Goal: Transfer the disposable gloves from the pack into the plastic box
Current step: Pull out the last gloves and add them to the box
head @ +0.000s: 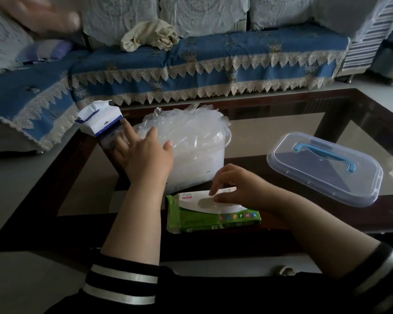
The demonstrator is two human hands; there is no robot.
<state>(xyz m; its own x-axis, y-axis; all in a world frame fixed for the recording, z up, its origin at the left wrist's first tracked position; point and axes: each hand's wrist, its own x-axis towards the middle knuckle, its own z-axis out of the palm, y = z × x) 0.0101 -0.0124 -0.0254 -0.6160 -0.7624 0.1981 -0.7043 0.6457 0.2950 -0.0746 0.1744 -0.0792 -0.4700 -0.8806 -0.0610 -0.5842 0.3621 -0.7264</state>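
A clear plastic box (200,159) stands on the glass table, heaped with thin clear disposable gloves (191,123) that rise above its rim. My left hand (143,152) lies flat on the left side of the glove heap, fingers spread and straight. A green and white glove pack (197,216) lies in front of the box. My right hand (234,186) rests on top of the pack, its curled fingertips at the oval opening; whether they pinch a glove is unclear.
The box's clear lid (324,168) with a blue handle lies to the right on the dark-framed glass table (281,123). A white and blue pack (100,121) stands left of the box. A blue sofa (191,64) sits behind. A blurred hand (45,17) shows top left.
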